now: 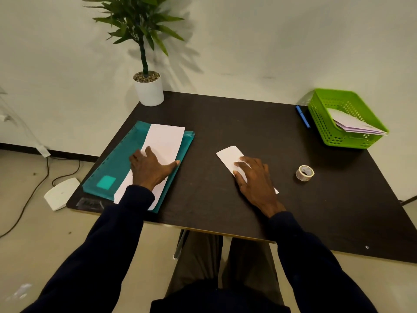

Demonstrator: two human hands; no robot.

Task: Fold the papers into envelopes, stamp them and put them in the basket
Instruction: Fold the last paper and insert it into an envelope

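A white sheet of paper lies on a teal folder at the table's left. My left hand rests flat on that sheet, fingers spread. Near the table's middle lies a small folded white paper; my right hand presses down on its near end with straight fingers. A green basket stands at the back right and holds folded envelopes. A roll of stamps or tape sits right of my right hand.
A blue pen lies just left of the basket. A potted plant stands at the back left corner of the dark table. A white device and cables lie on the floor to the left.
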